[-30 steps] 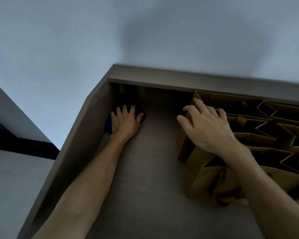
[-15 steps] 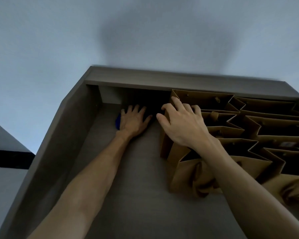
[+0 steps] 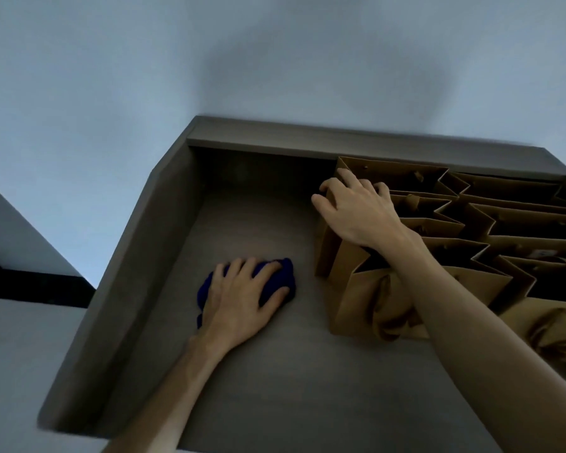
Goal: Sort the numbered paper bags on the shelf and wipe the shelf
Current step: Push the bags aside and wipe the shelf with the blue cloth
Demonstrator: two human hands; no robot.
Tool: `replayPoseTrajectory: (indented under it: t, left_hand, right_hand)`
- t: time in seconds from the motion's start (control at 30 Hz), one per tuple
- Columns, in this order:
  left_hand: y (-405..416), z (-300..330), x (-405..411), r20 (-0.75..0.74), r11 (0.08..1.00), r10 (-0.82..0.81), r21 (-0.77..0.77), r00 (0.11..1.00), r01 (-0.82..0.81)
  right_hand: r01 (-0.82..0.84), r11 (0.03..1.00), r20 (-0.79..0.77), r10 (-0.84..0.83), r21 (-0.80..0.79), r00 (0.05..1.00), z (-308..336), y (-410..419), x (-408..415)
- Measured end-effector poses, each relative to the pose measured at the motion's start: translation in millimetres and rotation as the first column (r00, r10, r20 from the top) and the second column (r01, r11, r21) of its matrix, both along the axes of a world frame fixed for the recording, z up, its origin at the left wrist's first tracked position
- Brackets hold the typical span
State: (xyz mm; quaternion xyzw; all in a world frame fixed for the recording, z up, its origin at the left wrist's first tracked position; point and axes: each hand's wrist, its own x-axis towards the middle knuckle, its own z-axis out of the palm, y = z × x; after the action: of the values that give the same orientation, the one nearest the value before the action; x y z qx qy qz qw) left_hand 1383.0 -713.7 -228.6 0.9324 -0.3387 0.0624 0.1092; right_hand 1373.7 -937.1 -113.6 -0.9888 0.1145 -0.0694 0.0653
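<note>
The fingers of the left hand (image 3: 242, 297) are spread flat on a crumpled dark blue cloth (image 3: 280, 279) pressed to the grey wooden shelf (image 3: 275, 387), while the right hand (image 3: 356, 214) is curled over the rim of the leftmost of the brown paper bags (image 3: 471, 243), which are packed at the right. Wiping is judged under way; the bags' numbers cannot be read, so sorting cannot be confirmed. Since a second ago the cloth has been drawn from the back left corner toward the front.

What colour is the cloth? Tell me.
Dark blue; the cloth shows under the left hand in the head view.
</note>
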Motion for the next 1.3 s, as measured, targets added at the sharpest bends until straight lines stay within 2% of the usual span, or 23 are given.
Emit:
replayPoseTrajectory:
  t: [0.37,0.67,0.8,0.97,1.2,1.3]
  left_hand:
    - [50,-2,-67,-0.006,0.979,-0.195,-0.061,0.981,0.195]
    - [32,-1,-128,0.003,0.925,-0.372,-0.084,0.928,0.371]
    - [3,0,-153,-0.029,0.898,-0.436,-0.077,0.9,0.433]
    - [-52,4,-176,-0.067,0.879,-0.475,-0.08,0.878,0.469]
    - [-117,9,-187,-0.075,0.89,-0.455,-0.022,0.887,0.455]
    - [-115,10,-179,-0.186,0.885,-0.46,-0.02,0.868,0.464]
  right_hand:
    - [-0.004,0.999,0.032,0.003,0.038,0.999,5,1,0]
    - [-0.07,0.995,0.074,0.066,0.065,0.995,24,2,-7]
    - [-0.156,0.985,0.211,0.137,0.077,0.968,39,-11,-28]
    - [-0.262,0.954,0.442,0.173,0.148,0.88,46,-31,-92]
    - [-0.311,0.932,0.586,0.149,0.185,0.796,26,-72,-167]
    - [-0.359,0.917,0.659,0.163,0.173,0.734,15,-81,-195]
